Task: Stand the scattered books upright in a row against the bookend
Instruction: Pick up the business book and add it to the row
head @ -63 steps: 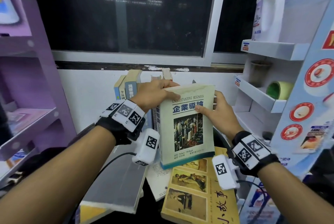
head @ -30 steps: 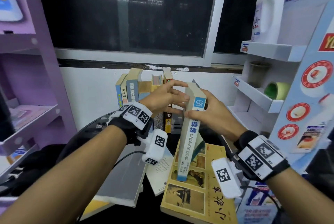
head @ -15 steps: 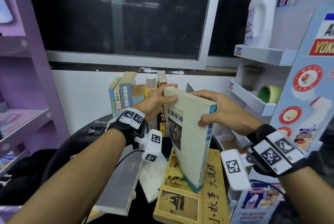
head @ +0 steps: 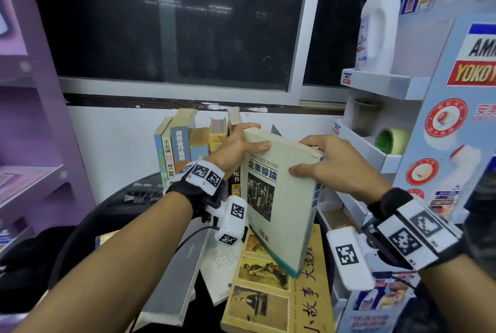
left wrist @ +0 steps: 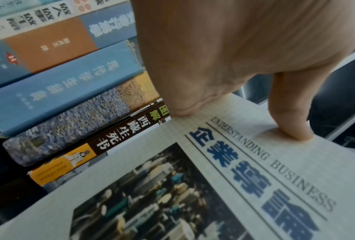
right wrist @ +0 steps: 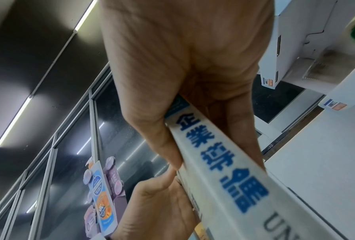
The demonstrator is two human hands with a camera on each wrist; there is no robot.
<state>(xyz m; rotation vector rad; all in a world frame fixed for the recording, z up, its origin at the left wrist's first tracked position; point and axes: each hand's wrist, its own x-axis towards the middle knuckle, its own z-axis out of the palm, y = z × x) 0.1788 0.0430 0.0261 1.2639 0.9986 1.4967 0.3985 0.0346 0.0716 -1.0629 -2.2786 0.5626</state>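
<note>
I hold a pale green book [head: 279, 198] titled "Understanding Business" with both hands. It is tilted, top towards the wall, its low corner above a flat yellow book [head: 268, 295]. My left hand [head: 236, 150] grips its top left corner, thumb [left wrist: 291, 116] on the front cover [left wrist: 213, 178]. My right hand [head: 332, 163] clamps the top of the spine [right wrist: 224, 162], with the thumb on the cover. Several books [head: 185, 144] stand upright in a row against the wall, just left of the held book [left wrist: 69, 84]. A dark pointed tip [head: 276, 130] shows behind it.
A grey book [head: 174, 279] and a white booklet [head: 222, 265] lie flat on the dark table. White shelves on the right hold a tape roll [head: 391, 140] and a detergent bottle [head: 375, 23]. A purple shelf unit [head: 32, 117] stands at the left.
The book has turned from spine-on to front cover facing left and has been tipped back. Both hands kept hold of its top and moved it slightly towards the row.
</note>
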